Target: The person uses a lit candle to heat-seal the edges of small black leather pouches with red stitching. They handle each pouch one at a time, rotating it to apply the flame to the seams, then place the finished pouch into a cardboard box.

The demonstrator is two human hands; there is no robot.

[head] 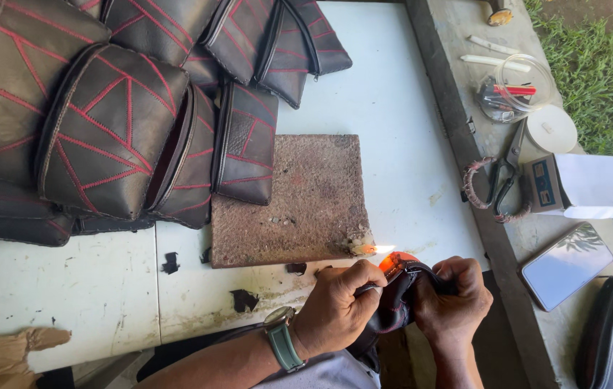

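1. a white tabletop (393,108), scuffed and paint-flecked, sits outdoors with grass (602,79) along the right.
2. one brown stone slab (288,198) bears one small flame (378,250) at its near corner.
3. the left hand (335,310) and right hand (454,299) both clamp one dark pouch (396,292), its edge at the flame.
4. one pile of black red-stitched pouches (119,108); one pair of scissors (504,176); one phone (566,265).

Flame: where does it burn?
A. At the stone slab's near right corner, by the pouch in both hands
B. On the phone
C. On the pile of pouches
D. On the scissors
A: the flame sits at the slab corner, just above the pouch.
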